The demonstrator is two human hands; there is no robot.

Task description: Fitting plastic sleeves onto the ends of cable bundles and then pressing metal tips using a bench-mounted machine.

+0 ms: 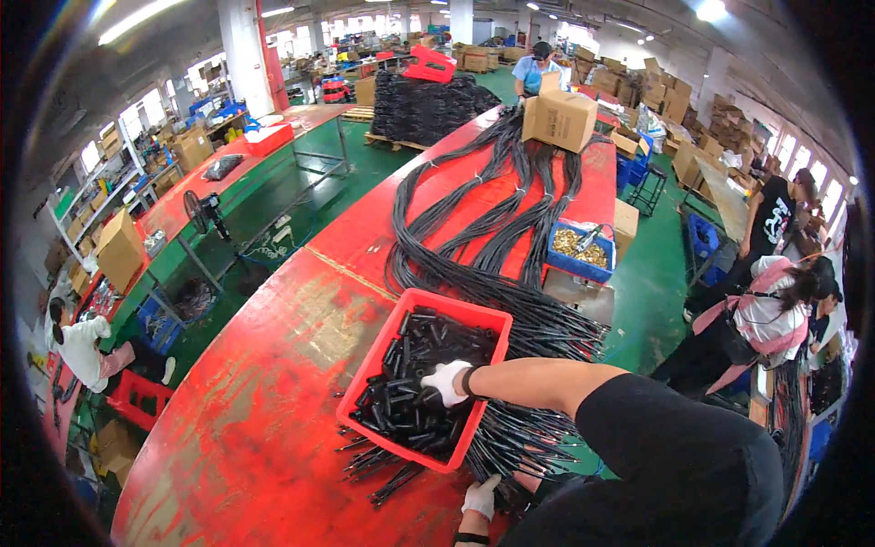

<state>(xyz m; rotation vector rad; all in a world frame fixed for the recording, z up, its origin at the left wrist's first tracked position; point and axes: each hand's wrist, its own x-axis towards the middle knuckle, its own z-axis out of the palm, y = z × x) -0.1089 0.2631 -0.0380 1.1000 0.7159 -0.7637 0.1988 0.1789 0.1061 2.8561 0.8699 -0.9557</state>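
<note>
A red plastic bin (497, 321) full of short black tubes (401, 365) stands on the red table (264, 374). My right hand (445, 383), in a white glove, reaches into it from the right. Its fingers curl onto some tubes, with the tips partly hidden. My left hand (480, 498), also gloved in white, is below the bin's near corner. It closes on the ends of black cables (524, 438), though its fingers are only partly seen. The cables run under and beside the bin, their stripped ends fanned toward me.
Long black cable bundles (456, 201) cover the table's far part. A blue bin (581, 252) of brass-coloured parts stands at its right edge. A cardboard box (560, 118) sits at the far end, near a person (538, 71). Other people (766, 310) work on the right.
</note>
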